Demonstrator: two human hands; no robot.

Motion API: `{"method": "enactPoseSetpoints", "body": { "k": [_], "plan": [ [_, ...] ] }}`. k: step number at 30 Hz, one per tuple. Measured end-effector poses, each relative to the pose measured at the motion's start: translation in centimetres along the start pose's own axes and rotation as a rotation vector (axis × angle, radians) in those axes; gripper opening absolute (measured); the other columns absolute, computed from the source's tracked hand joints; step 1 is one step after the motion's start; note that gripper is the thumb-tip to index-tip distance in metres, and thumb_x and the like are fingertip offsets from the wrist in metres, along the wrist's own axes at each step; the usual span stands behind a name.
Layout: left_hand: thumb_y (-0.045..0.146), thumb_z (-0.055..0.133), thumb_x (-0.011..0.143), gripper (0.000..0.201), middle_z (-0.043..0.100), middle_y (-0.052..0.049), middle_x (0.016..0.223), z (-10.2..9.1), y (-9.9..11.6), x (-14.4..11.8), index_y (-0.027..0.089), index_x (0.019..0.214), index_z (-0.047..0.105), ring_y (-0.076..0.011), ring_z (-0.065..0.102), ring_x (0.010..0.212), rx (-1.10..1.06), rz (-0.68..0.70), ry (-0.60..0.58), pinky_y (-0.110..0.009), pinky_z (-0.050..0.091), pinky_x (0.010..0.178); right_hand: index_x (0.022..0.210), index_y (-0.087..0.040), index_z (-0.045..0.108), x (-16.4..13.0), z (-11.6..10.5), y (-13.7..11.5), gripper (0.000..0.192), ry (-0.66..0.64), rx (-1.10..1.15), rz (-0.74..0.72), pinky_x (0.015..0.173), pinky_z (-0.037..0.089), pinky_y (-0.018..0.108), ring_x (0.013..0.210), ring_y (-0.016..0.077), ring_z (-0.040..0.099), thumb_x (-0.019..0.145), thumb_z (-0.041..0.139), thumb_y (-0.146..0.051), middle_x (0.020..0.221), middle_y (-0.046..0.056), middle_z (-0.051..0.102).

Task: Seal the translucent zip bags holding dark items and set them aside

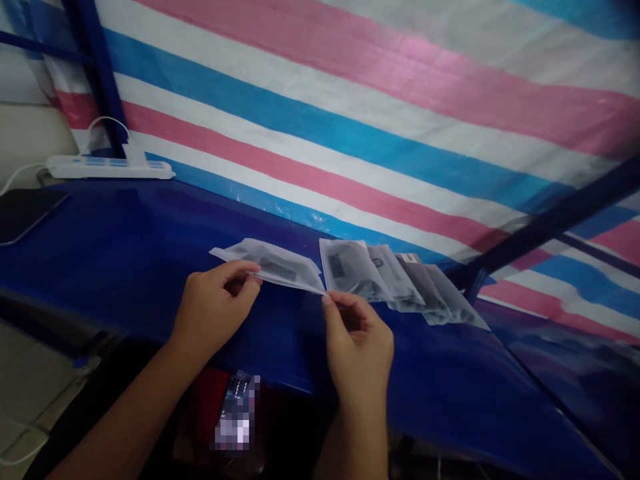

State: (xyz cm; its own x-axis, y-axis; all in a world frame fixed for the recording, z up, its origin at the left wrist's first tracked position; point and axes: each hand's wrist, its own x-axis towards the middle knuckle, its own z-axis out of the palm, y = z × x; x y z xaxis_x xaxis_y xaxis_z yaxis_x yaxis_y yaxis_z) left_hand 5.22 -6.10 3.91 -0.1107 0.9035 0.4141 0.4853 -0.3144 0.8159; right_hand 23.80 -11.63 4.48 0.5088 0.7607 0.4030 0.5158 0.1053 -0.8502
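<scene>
A frosted plastic bag (280, 261) with dark print on its face is held up between my two hands, over the blue table. My left hand (213, 300) pinches its near edge toward the middle, thumb against fingers. At the bag's right corner, my right hand (360, 333) grips the edge between thumb and fingertips. Just beyond the right hand, several similar frosted bags (350, 267) lie overlapping in a row, some with printing on them. Whether the held bag has anything inside, I cannot tell.
The blue table (150, 247) runs across the view. A white power strip (110, 168) with a plugged-in cable sits at the back left, near a dark flat device (25, 210). Striped plastic sheeting (325, 133) hangs behind. A lit, blurred-out screen (237, 413) is below the table edge.
</scene>
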Motion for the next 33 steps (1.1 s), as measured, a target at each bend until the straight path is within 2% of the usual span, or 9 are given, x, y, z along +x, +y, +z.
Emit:
{"method": "enactPoseSetpoints", "body": {
  "k": [11, 14, 19, 33],
  "plan": [
    [0.031, 0.057, 0.085, 0.023, 0.077, 0.002, 0.084, -0.3, -0.1, 0.0, 0.026, 0.100, 0.073, -0.0149, 0.070, 0.064, -0.047, -0.022, 0.117, -0.026, 0.057, 0.063, 0.091, -0.017, 0.074, 1.4, -2.1, 1.9, 0.029, 0.119, 0.126, 0.088, 0.062, 0.048, 0.029, 0.065, 0.0174, 0.063, 0.074, 0.078, -0.041, 0.072, 0.004, 0.069],
    [0.033, 0.057, 0.085, 0.023, 0.076, 0.002, 0.081, -0.3, 0.0, 0.0, 0.027, 0.100, 0.073, -0.0156, 0.071, 0.066, 0.002, 0.000, 0.129, -0.026, 0.057, 0.064, 0.090, -0.016, 0.074, 1.5, -2.2, 1.9, 0.030, 0.164, 0.128, 0.096, 0.061, 0.049, 0.030, 0.064, 0.0184, 0.063, 0.073, 0.078, -0.041, 0.071, 0.005, 0.069],
    [0.036, 0.063, 0.082, 0.024, 0.076, 0.002, 0.084, -0.2, 0.1, 0.0, 0.028, 0.103, 0.073, -0.0152, 0.070, 0.066, 0.046, 0.029, 0.084, -0.026, 0.056, 0.063, 0.090, -0.016, 0.074, 1.5, -2.0, 1.8, 0.030, 0.199, 0.169, 0.099, 0.063, 0.051, 0.030, 0.066, 0.0181, 0.064, 0.072, 0.079, -0.040, 0.074, 0.005, 0.069],
    [0.037, 0.063, 0.082, 0.020, 0.076, 0.003, 0.079, -0.1, 0.1, -0.3, 0.029, 0.097, 0.074, -0.0166, 0.071, 0.068, 0.060, 0.008, 0.164, -0.028, 0.058, 0.067, 0.091, -0.016, 0.075, 1.8, -2.0, 2.6, 0.032, 0.217, 0.125, 0.097, 0.060, 0.049, 0.030, 0.064, 0.0180, 0.063, 0.072, 0.079, -0.042, 0.074, 0.006, 0.070]
  ]
}}
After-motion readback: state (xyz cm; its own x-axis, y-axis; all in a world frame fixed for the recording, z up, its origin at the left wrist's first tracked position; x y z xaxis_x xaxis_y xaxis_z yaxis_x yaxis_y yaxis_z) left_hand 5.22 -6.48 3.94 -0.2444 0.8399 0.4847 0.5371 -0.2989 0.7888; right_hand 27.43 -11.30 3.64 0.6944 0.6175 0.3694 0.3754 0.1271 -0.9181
